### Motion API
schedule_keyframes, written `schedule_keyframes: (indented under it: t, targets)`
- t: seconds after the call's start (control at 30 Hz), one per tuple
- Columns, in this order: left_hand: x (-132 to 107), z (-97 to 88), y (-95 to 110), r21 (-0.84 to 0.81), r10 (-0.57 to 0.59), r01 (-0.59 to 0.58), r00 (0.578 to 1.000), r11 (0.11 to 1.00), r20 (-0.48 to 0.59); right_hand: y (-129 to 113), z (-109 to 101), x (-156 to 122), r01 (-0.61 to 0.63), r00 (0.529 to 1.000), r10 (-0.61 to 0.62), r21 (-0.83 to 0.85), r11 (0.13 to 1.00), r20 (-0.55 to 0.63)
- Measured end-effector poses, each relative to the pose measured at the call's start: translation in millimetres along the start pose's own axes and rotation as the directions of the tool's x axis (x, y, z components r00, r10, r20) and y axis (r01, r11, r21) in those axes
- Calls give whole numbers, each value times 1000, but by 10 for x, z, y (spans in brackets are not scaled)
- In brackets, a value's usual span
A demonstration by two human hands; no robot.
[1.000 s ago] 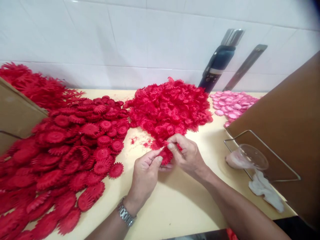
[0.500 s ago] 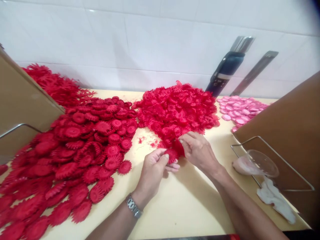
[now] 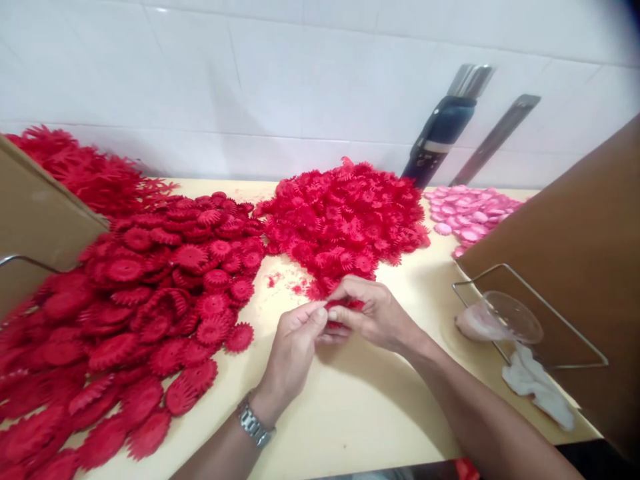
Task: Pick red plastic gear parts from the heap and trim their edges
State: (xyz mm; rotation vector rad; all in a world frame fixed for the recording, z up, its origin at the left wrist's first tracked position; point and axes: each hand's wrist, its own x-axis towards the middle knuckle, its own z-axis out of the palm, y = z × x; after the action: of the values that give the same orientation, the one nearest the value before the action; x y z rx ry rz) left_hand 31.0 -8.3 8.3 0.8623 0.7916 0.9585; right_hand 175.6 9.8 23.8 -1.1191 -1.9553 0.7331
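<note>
My left hand [image 3: 293, 343], a metal-banded watch [image 3: 254, 421] on its wrist, is closed with thumb and fingers on a red notched fabric-like disc [image 3: 337, 325]. Most of that disc is hidden behind the fingers. My right hand [image 3: 377, 312] meets the left one, its thumb and forefinger pinching red material at the disc; whether this is a separate layer I cannot tell. Just beyond the hands rises a heap of thin red frilled discs [image 3: 345, 213]. Left of them spreads a large pile of thicker, darker red notched discs [image 3: 165, 293].
Cardboard boxes [image 3: 565, 267] flank the table on both sides. By the right box are a wire stand [image 3: 575, 333], a clear plastic cup [image 3: 515, 317] and a crumpled white cloth [image 3: 537, 387]. Pink discs [image 3: 470, 210], a dark bottle [image 3: 440, 137] and red strips [image 3: 85, 170] lie near the tiled wall.
My right hand has come down and left, from beside the frilled heap onto the disc in my left hand. The whole view has shifted slightly.
</note>
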Motion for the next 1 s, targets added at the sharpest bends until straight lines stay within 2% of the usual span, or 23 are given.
schedule_keyframes:
  t: [0.17, 0.27, 0.37, 0.43, 0.53, 0.6, 0.67, 0.73, 1.0]
  targets:
    - [-11, 9, 14, 233, 79, -63, 995, 970, -63, 3, -22, -19, -95, 995, 93, 100, 990, 22]
    - [-15, 5, 28, 275, 84, -62, 994, 959, -71, -7, -20, -23, -118, 993, 115, 143, 983, 30]
    - [-12, -8, 30, 282, 86, -61, 993, 958, -80, -25, -11, -25, -101, 995, 98, 115, 988, 28]
    - [-7, -17, 26, 288, 90, -59, 991, 956, -95, -33, 8, -26, -45, 999, 45, 36, 998, 2]
    - [-1, -29, 17, 317, 106, -65, 988, 946, -115, -27, 62, -28, 119, 990, -130, -177, 977, -52]
    - [-2, -34, 11, 362, 139, -85, 982, 928, -126, -10, 103, -33, 223, 960, -269, -381, 897, -73]
    - [-6, -37, 5, 417, 173, -103, 976, 903, -133, 12, 130, -43, 261, 927, -365, -560, 787, -81]
    - [-9, -36, 0, 450, 183, -108, 975, 886, -127, 33, 131, -52, 254, 914, -397, -648, 718, -81]
    - [-8, -7, -4, 438, 143, -97, 987, 894, -73, 12, 56, -49, 204, 935, -350, -731, 651, -51]
